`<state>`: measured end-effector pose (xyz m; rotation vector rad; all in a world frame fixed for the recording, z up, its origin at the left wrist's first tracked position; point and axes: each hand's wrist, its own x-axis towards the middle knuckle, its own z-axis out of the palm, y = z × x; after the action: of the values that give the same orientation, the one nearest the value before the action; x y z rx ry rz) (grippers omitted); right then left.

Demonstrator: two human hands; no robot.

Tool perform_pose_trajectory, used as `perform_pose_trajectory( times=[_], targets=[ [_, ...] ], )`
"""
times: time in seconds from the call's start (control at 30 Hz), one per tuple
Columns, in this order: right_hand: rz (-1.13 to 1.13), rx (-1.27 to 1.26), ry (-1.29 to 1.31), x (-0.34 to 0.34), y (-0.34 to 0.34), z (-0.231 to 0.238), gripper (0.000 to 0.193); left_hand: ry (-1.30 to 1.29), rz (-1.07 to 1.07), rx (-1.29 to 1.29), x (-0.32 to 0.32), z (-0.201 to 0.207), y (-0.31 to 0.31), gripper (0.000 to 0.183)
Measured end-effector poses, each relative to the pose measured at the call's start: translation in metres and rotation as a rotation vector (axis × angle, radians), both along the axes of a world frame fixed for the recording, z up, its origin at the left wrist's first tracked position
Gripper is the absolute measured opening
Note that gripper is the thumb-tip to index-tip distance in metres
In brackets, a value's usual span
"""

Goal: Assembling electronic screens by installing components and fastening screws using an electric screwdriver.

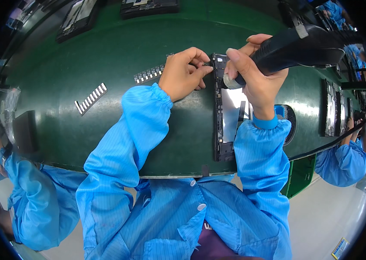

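An opened, dark-framed electronic device (218,130), with a silvery inner plate, lies lengthwise in front of me. My right hand (258,73) grips a black electric screwdriver (297,50) above the device's far half. The tool slants to the upper right, and its silver-collared end (233,82) points down; its tip is hidden. Beside the device's far left edge, my left hand (187,73) has thumb and fingers pinched together; whatever they hold is too small to make out. Just left of that hand lies a dark strip (148,74) with a row of small light pieces.
Another strip of pale pieces (91,99) lies further left. More opened devices rest at the far edge (149,7) and the right (331,106). A dark round-ended object (290,125) sits behind my right wrist. Co-workers in blue sleeves are at left (40,199) and right (343,162).
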<state>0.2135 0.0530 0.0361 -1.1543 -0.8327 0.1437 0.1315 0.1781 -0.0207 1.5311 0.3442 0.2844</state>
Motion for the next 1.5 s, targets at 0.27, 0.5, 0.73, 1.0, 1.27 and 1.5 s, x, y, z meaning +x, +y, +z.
perform_pose_trajectory(
  times=[0.27,0.5,0.73,1.0,1.27,1.5],
  targets=[
    [-0.004,0.076,-0.023,0.002,-0.006,0.006,0.030,-0.015,-0.360,0.172,-0.008,0.002,0.008,0.012],
    [-0.004,0.064,-0.062,0.000,-0.006,0.008,0.031,0.011,-0.327,0.257,-0.007,0.005,0.002,0.021],
    [0.004,0.069,-0.064,-0.001,-0.005,0.007,0.032,0.000,-0.367,0.381,-0.006,0.006,0.001,0.023],
    [0.003,0.079,-0.059,-0.003,-0.004,0.007,0.032,-0.063,-0.357,0.436,-0.008,0.005,-0.001,0.017],
    [0.007,0.106,-0.054,-0.003,-0.004,0.008,0.031,-0.126,-0.315,0.475,-0.007,0.004,-0.004,0.015],
    [0.000,0.089,-0.047,-0.001,-0.004,0.004,0.030,-0.071,-0.310,0.281,-0.008,0.001,0.003,0.010]
  ],
)
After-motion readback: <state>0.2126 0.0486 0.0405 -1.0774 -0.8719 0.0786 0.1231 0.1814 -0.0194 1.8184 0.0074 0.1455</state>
